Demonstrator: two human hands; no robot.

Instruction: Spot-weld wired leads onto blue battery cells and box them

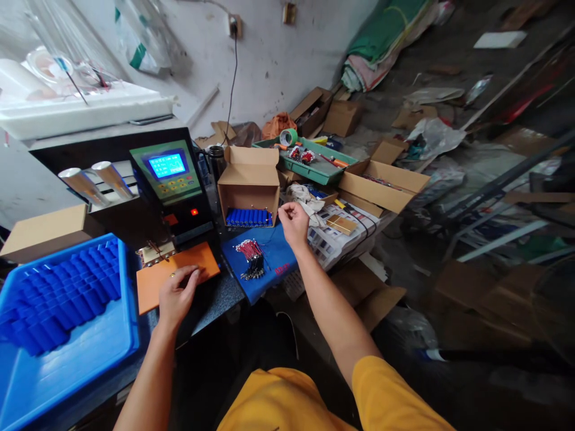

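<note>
My left hand point(176, 294) rests flat on an orange sheet point(155, 282) lying on the dark bench in front of a black machine point(173, 179) with a lit blue screen. My right hand point(294, 224) hovers with fingers curled over a blue pad point(274, 257), just right of an open cardboard box point(250, 185) holding a row of blue cylindrical cells. Whether it pinches something small I cannot tell. A bundle of red and black wires point(251, 257) lies on the blue pad between my two hands.
A blue tray point(121, 323) of blue cells fills the near left. Behind the box stand a green tray point(314, 170) with tape and tools and several cardboard boxes point(381, 185). Rags and printed sheets lie to the right; the floor beyond is littered.
</note>
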